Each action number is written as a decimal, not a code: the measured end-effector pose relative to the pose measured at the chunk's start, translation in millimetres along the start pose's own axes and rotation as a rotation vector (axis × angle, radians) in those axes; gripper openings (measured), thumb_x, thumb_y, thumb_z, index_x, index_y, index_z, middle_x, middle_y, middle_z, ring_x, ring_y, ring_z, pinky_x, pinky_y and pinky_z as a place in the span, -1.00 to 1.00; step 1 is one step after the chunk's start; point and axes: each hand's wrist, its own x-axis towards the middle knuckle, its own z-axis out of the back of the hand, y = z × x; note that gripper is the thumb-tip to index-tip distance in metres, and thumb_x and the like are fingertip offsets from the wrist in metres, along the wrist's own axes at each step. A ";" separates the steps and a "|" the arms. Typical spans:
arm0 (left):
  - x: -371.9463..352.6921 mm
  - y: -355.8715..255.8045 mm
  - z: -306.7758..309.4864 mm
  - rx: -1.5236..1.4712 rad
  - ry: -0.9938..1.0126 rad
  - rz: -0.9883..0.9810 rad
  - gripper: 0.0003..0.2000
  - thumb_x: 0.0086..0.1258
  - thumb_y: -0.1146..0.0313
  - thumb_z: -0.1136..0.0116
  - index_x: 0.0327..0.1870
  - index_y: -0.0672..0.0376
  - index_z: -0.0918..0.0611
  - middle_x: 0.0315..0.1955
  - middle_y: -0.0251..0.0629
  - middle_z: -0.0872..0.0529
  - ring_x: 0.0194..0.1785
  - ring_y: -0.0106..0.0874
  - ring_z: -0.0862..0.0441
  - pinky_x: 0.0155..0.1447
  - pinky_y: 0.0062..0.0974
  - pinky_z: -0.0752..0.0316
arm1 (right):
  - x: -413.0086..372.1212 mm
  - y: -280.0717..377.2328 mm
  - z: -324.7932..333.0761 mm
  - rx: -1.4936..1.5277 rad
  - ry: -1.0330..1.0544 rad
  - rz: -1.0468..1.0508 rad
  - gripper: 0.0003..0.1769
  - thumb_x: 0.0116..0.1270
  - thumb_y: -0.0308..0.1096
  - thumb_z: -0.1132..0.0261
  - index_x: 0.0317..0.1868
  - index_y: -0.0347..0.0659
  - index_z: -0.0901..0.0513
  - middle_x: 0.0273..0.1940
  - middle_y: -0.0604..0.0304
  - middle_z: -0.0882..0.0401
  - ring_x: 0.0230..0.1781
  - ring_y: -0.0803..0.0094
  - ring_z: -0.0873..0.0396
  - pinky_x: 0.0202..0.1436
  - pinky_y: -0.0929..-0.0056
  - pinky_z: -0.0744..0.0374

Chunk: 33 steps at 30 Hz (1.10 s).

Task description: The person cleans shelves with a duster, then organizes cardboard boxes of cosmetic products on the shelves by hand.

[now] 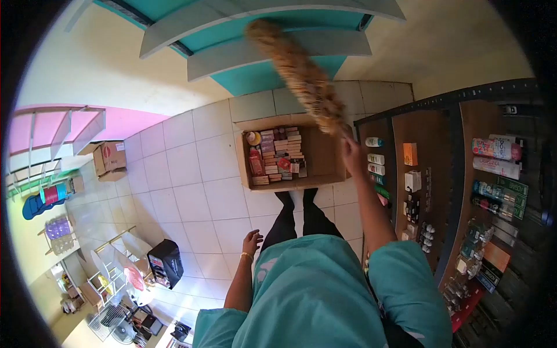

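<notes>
My right hand [350,153] is wrapped round the handle of a brown feather duster [301,78]. The duster slants up and left, and its tip overlaps a grey shelf board [278,52] on the teal wall. Down by my left thigh hangs my left hand [252,242], empty, its fingers loosely bent and apart. On the floor ahead of my feet, below the duster, stands an open cardboard box [325,165]. Small boxed goods [281,153] fill its left part, and bare cardboard shows on the right.
A dark shelf unit [452,133] with bottles, cans and small packages runs along my right side. Another cardboard box [109,159] and a black bag [165,264] stand on the tiled floor [194,191] to the left. Glass shelves [64,133] line the pink wall.
</notes>
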 end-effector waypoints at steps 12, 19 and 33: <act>3.3 -49.5 -40.6 -0.025 0.147 -0.189 -0.74 0.24 0.32 0.10 -0.07 0.15 -0.46 -0.38 -0.28 -0.58 -0.32 -0.51 -0.53 -0.32 -0.58 -0.38 | -54.8 -8.1 48.1 0.368 -0.502 -0.235 -0.58 0.26 -0.31 0.00 0.15 -0.12 -0.29 -0.14 0.19 -0.45 -0.57 0.65 -0.30 -0.61 0.68 -0.29; 3.3 -26.9 -17.7 0.025 0.077 -0.082 -0.71 0.25 0.20 0.12 -0.03 0.04 -0.43 -0.30 -0.35 -0.58 -0.21 -0.48 -0.51 -0.21 -0.47 -0.35 | -86.2 116.7 -36.5 0.651 0.046 -0.193 -0.59 0.27 -0.25 0.00 0.11 -0.17 -0.33 0.05 0.05 -0.36 0.04 0.39 -0.35 -0.15 0.53 -0.43; -6.5 9.7 -5.3 -0.126 0.003 -0.034 -0.75 0.24 0.28 0.08 -0.09 0.11 -0.47 -0.41 -0.34 -0.59 -0.36 -0.54 -0.53 -0.42 -0.62 -0.33 | 9.8 102.7 -40.9 0.370 0.129 0.061 -0.68 0.22 -0.28 -0.07 0.02 -0.02 -0.45 -0.36 0.04 -0.55 -0.37 0.42 -0.54 -0.33 0.51 -0.45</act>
